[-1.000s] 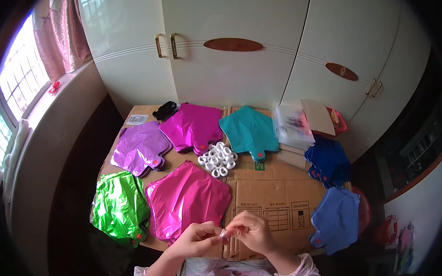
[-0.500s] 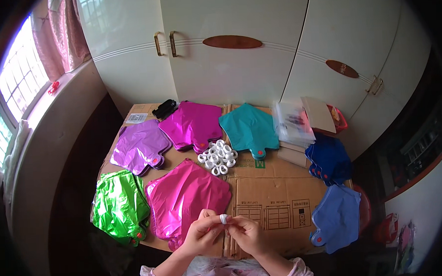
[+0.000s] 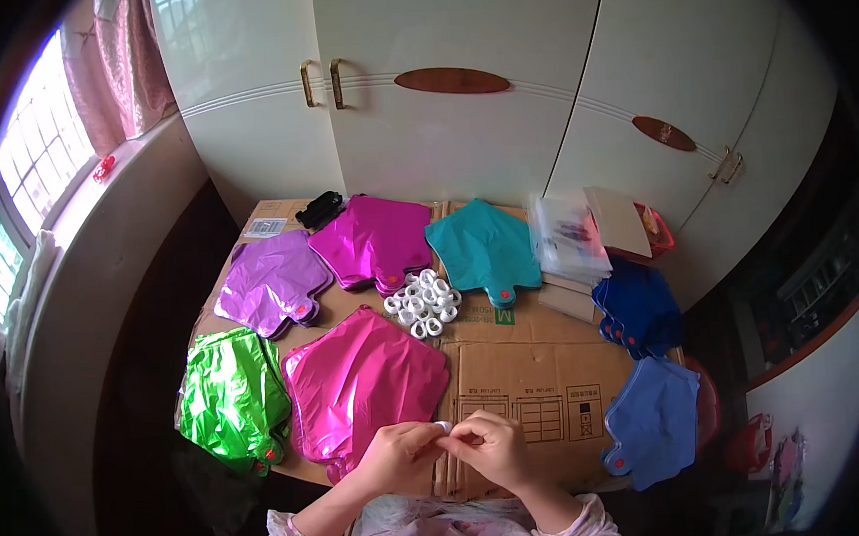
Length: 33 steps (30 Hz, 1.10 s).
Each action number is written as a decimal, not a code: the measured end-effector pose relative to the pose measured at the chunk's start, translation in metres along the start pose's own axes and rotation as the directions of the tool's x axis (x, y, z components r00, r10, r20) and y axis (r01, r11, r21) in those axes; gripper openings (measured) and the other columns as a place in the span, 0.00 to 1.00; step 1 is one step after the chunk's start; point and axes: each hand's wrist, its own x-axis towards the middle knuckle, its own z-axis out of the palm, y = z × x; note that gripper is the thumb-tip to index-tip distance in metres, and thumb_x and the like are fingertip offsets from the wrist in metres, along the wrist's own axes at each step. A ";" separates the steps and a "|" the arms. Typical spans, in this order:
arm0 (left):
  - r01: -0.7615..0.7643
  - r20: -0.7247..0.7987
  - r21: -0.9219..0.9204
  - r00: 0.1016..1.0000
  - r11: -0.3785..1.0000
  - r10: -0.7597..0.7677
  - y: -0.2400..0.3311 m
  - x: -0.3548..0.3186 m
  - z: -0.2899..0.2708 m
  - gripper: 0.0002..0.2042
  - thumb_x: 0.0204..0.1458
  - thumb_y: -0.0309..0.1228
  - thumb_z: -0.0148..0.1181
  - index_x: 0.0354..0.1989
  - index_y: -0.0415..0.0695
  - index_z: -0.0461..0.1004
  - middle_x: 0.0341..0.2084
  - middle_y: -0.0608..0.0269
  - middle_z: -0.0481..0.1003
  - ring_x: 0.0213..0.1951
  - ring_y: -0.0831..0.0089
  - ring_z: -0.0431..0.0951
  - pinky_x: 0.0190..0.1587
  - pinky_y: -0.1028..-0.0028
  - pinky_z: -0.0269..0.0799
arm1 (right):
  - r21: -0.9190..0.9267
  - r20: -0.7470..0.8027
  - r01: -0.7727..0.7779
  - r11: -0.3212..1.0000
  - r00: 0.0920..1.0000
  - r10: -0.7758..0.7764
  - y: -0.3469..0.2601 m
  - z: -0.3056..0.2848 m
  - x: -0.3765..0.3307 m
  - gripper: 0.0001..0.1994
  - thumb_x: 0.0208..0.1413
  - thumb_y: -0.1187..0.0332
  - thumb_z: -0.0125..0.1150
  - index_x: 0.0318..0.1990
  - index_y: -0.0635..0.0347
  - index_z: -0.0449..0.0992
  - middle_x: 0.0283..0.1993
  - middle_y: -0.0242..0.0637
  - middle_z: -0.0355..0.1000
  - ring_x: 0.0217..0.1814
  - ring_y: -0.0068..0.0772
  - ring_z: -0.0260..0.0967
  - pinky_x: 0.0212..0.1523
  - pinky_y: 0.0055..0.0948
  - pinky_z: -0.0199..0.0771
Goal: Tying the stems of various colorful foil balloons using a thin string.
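Near the front edge of the cardboard [image 3: 510, 365], my left hand [image 3: 397, 455] and my right hand [image 3: 491, 449] meet, both with fingers closed. Pinched between their fingertips is a small white ring-shaped coil [image 3: 443, 426], mostly covered by the fingers. Beyond my hands lies a loose pile of similar white coils [image 3: 422, 305]. Just left of my hands rests a stack of pink foil balloons [image 3: 367, 381], flat and star-like with a tail towards me.
More flat foil stacks ring the cardboard: green [image 3: 232, 396], lilac [image 3: 272, 282], magenta [image 3: 376, 242], teal [image 3: 486, 246], dark blue [image 3: 647, 306] and light blue [image 3: 655, 421]. Clear plastic bags [image 3: 567, 238] and a red basket [image 3: 660, 231] stand at back right. Cabinets [image 3: 453, 142] rise behind.
My fingers have shifted around the white coil, which now shows less. My right hand has turned and its fingers curl over more. The stacks and the pile stay put.
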 end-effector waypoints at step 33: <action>0.418 0.364 -0.801 0.908 0.428 -0.205 -0.021 -0.001 -0.011 0.06 0.55 0.27 0.54 0.37 0.38 0.73 0.29 0.69 0.73 0.32 0.82 0.69 0.37 0.81 0.64 | 0.562 0.234 -0.264 0.784 0.960 0.156 0.016 0.004 -0.010 0.12 0.52 0.76 0.58 0.45 0.69 0.73 0.39 0.37 0.74 0.38 0.24 0.73 0.42 0.20 0.73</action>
